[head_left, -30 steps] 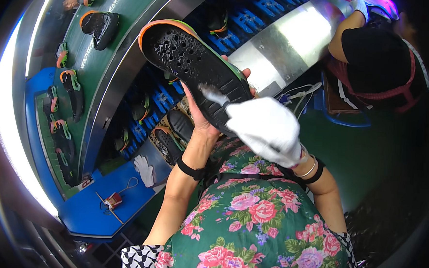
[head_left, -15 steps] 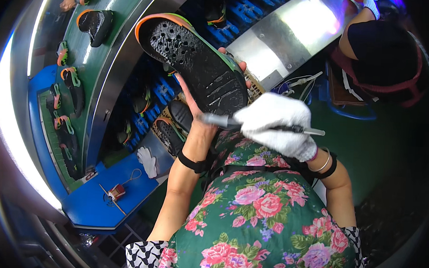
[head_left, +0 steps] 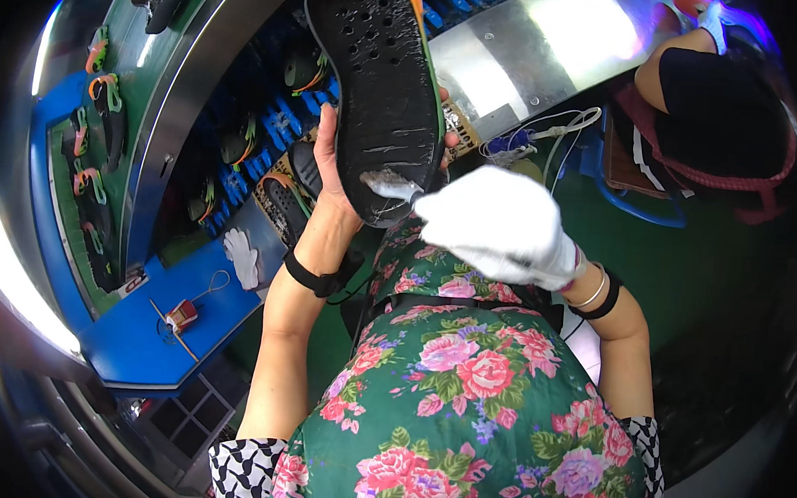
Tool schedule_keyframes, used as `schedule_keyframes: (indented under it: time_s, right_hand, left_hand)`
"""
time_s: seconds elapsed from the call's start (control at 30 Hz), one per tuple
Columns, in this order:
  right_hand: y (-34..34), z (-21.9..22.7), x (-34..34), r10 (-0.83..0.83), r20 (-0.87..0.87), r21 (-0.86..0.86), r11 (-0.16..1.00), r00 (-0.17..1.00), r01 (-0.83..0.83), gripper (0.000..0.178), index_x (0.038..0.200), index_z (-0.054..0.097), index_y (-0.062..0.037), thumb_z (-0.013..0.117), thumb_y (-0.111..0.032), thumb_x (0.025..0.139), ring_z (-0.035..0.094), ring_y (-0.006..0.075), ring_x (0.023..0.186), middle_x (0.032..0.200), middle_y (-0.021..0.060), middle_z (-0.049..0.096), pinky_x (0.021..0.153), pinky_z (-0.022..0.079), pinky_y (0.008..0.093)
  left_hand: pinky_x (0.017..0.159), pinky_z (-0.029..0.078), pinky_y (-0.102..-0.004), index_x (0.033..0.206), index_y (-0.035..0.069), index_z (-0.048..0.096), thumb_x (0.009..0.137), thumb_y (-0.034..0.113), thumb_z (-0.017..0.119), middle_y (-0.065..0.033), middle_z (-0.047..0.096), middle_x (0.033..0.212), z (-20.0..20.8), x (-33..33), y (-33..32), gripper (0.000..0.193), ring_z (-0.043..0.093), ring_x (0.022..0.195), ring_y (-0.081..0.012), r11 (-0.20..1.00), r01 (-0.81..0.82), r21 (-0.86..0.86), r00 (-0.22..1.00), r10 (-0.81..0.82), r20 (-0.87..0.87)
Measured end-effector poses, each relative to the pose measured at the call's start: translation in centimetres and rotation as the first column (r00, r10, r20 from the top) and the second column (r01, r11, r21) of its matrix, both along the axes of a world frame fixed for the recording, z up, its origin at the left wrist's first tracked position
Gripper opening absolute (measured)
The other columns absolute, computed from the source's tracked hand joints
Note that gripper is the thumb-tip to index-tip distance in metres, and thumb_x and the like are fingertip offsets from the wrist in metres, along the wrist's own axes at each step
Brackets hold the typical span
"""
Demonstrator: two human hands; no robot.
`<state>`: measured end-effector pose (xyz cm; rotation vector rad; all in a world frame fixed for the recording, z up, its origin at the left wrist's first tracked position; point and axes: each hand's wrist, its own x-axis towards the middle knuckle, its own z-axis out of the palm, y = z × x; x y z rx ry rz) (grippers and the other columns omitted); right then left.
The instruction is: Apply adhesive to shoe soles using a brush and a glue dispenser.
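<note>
A long black shoe sole (head_left: 384,95) with holes in its upper part and an orange and green rim is held up in front of me. My bare left hand (head_left: 332,169) grips it from behind, thumb along the left edge and fingertips showing at the right edge. Wet, glossy streaks mark the sole's surface. In a white knit glove, my right hand (head_left: 499,223) is closed around a brush (head_left: 391,186). The pale bristles touch the sole near its lower end; the glove hides most of the handle.
On the left, a green conveyor belt (head_left: 137,41) carries several black shoe parts with orange and green pieces. A blue table (head_left: 141,344) holds a small red container (head_left: 181,315) and a white glove (head_left: 241,257). Blue racks (head_left: 270,120) stand behind the sole. Another person (head_left: 721,104) sits at upper right.
The sole has swung more upright and moved up in view. The brush has come from beside the wrist onto the sole's lower end. My right hand has shifted slightly left.
</note>
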<state>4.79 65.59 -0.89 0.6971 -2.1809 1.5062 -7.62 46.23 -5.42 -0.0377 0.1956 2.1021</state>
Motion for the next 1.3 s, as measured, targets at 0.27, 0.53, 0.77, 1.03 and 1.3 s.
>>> schedule_keyframes:
  time_s: [0.27,0.53,0.77,1.03,1.3]
  right_hand:
    - [0.6,1.0,0.4,0.211,0.246,-0.373,0.921,0.946,-0.109,0.020,0.098,0.081,-0.0065,0.083,-0.004,0.078,0.074,0.0255,0.089,0.104,0.0105,0.078,0.078,0.059,0.0357]
    - [-0.1,0.4,0.4,0.164,0.028,0.057,0.985,0.986,-0.165,0.027,0.112,0.078,-0.0100,0.077,-0.012,0.085,0.072,0.0263,0.092,0.111,0.0074,0.077,0.074,0.060,0.0360]
    - [0.9,0.6,-0.5,0.097,0.040,0.067,0.993,0.994,-0.100,0.029,0.109,0.078,-0.0136,0.081,-0.008,0.081,0.073,0.0255,0.090,0.109,0.0061,0.078,0.076,0.060,0.0358]
    - [-0.3,0.7,-0.6,-0.014,0.284,-0.244,0.966,0.959,0.086,0.017,0.094,0.080,-0.0052,0.084,-0.001,0.078,0.076,0.0239,0.087,0.098,0.0112,0.079,0.080,0.060,0.0341]
    - [2.5,0.8,-1.9,-0.107,0.460,-0.234,0.943,0.881,0.237,0.011,0.095,0.079,-0.0021,0.080,0.001,0.084,0.075,0.0187,0.093,0.100,0.0116,0.079,0.083,0.059,0.0323]
  left_hand:
    - [0.103,0.053,-0.0601,0.160,0.002,0.030,0.084,0.071,0.068,-0.0271,0.038,0.156,0.2,-0.5,-0.5,0.110,0.057,0.123,-0.0502,0.978,0.150,-0.146,0.988,-0.152,-0.004]
    - [0.098,0.060,-0.0422,0.135,-0.007,0.061,0.097,0.034,0.063,-0.0236,0.071,0.124,0.8,-2.9,-2.1,0.056,0.074,0.106,-0.0317,0.906,0.228,-0.357,0.972,-0.191,0.138]
    - [0.098,0.060,-0.0418,0.133,-0.007,0.062,0.096,0.029,0.067,-0.0232,0.071,0.125,1.9,-2.9,-2.1,0.052,0.074,0.105,-0.0303,0.899,0.256,-0.355,0.967,-0.235,0.103]
    - [0.096,0.061,-0.0426,0.135,-0.006,0.062,0.100,0.034,0.062,-0.0244,0.070,0.125,0.5,-3.0,-2.1,0.053,0.074,0.106,-0.0323,0.915,0.177,-0.363,0.978,-0.122,0.170]
    - [0.101,0.057,-0.0497,0.145,0.000,0.054,0.105,0.055,0.047,-0.0230,0.065,0.136,1.2,-0.2,-0.1,0.069,0.070,0.115,-0.0351,0.925,0.194,-0.327,0.961,-0.112,0.253]
